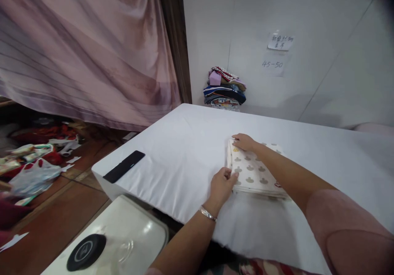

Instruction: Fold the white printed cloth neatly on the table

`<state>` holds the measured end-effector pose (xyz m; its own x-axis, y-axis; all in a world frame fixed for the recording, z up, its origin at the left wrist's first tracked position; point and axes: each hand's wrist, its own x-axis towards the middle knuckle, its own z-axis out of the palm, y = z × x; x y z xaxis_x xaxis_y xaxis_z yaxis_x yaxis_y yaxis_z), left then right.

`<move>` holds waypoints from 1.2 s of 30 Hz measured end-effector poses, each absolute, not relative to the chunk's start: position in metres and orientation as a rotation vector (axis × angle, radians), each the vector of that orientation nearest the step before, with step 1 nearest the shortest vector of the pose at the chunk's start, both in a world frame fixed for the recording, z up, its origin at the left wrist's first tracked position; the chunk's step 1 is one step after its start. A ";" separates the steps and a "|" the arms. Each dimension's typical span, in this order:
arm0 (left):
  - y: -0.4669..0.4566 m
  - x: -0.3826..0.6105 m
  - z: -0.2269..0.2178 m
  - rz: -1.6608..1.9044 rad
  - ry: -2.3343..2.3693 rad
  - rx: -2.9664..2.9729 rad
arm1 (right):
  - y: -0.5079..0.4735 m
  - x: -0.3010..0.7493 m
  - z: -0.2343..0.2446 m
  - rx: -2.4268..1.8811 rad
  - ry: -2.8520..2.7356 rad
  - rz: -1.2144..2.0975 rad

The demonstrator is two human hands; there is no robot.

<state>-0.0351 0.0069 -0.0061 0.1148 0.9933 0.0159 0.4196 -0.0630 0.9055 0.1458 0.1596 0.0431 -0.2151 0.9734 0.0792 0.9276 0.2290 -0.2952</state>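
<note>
A folded white cloth (250, 170) printed with grey mushroom-like shapes lies in several layers on the white-covered table (172, 143). At its near left edge, my left hand (222, 184) grips the layers between thumb and curled fingers; a silver bracelet circles that wrist. My right hand (244, 141) reaches across the cloth and pinches its far left corner, the thumb side partly hidden. My right forearm covers part of the cloth's right side.
A black phone-like slab (124, 166) lies at the table's left end. Folded clothes (225, 88) are stacked by the wall beyond the far edge. A white appliance with a black knob (86, 252) stands at lower left. Plastic bags (35, 177) lie on the floor; a pink curtain (101, 49) hangs left.
</note>
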 end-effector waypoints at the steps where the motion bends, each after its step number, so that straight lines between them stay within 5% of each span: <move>1: 0.007 -0.034 -0.006 0.907 1.419 1.599 | 0.161 0.147 0.045 -1.789 -2.269 0.282; 15: 0.015 -0.031 -0.005 0.931 1.468 1.543 | 0.167 0.149 0.018 -1.623 -2.094 0.178; 24: 0.014 -0.032 -0.003 0.904 1.409 1.582 | 0.140 0.146 0.058 -1.280 -2.842 0.121; 36: 0.017 -0.030 -0.013 1.006 1.241 1.492 | 0.149 0.123 0.097 -1.313 -3.027 0.109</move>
<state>-0.0300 0.0174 -0.0126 0.1576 0.9870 0.0317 0.2356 -0.0688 0.9694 0.1231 0.1493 0.0969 -0.6729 0.7195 -0.1717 0.7300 0.6834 0.0028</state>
